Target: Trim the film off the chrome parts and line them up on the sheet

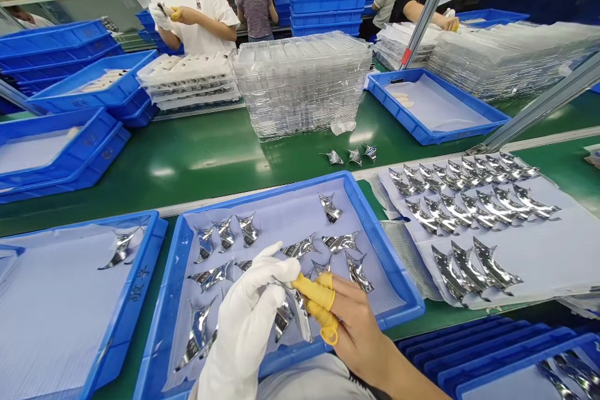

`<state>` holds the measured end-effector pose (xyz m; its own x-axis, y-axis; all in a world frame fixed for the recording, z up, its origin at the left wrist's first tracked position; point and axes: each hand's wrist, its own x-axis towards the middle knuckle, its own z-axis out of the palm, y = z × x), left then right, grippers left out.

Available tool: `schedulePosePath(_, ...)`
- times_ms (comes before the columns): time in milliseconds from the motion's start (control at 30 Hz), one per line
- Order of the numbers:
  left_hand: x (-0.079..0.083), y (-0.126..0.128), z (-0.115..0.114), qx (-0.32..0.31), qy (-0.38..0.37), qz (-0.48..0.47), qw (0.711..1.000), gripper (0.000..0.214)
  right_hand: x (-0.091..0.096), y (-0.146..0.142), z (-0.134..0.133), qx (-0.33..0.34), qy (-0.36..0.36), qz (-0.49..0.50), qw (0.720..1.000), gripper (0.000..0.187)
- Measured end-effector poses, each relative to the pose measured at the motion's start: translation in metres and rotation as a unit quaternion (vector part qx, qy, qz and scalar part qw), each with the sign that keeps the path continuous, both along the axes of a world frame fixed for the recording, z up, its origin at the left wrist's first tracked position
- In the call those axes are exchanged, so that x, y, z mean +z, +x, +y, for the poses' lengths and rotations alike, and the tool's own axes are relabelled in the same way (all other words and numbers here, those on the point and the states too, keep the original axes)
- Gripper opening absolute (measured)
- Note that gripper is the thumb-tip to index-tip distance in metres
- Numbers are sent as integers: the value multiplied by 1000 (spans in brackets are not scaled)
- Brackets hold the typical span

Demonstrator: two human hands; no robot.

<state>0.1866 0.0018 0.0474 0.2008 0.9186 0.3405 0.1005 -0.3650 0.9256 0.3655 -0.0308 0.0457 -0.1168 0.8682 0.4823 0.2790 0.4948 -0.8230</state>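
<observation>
My left hand (248,312), in a white glove, pinches a shiny curved metal piece (302,317) by its upper end. On the other side my right hand (349,319), with yellow finger cots on thumb and forefinger, grips the same piece. The fingers hide part of it. Both hands are above the near part of a blue tray (392,267) lined with white sheet. Several mirror-like metal pieces with pointed corners, such as one at the lower left (195,332), lie spread in this tray.
Rows of similar pieces (487,269) lie on a white sheet at right. Another blue tray (154,250) stands at left with one piece (119,249). Clear plastic trays (302,87) are stacked beyond three small pieces (354,156). Co-workers stand across the green table (197,162).
</observation>
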Motion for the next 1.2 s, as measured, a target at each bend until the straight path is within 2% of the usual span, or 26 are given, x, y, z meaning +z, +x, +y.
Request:
schedulePosePath(300,0,4,-1,12,-17,-13,1000,22,-12,-3,-1,-33,27,-21,999,42)
schedulePosePath(433,-4,5,-3,13,-31,2,999,23,-8,-7,-3,-43,-14,-19,999,40)
schedulePosePath(567,-8,4,-7,18,-54,13,998,26,-4,-10,-4,-41,-87,48,994,36)
schedulePosePath(633,-8,3,-7,23,-55,10,998,25,-5,-11,-5,-41,-98,79,991,33)
schedulePosePath(767,-5,2,-4,32,-42,6,999,26,-14,-8,-10,-49,-53,94,993,27)
schedulePosePath(867,-4,2,-3,35,-34,-5,999,25,-16,-4,-13,-51,-6,53,997,30)
schedulePosePath(967,-5,2,-4,31,-37,-10,999,23,-8,3,-11,-44,-1,-9,999,39)
schedulePosePath(1067,-5,2,-6,36,-74,-21,996,21,3,7,-6,-22,-12,-37,999,48)
schedulePosePath(1200,-2,5,-6,32,-112,-43,992,21,7,5,0,-2,9,-54,998,47)
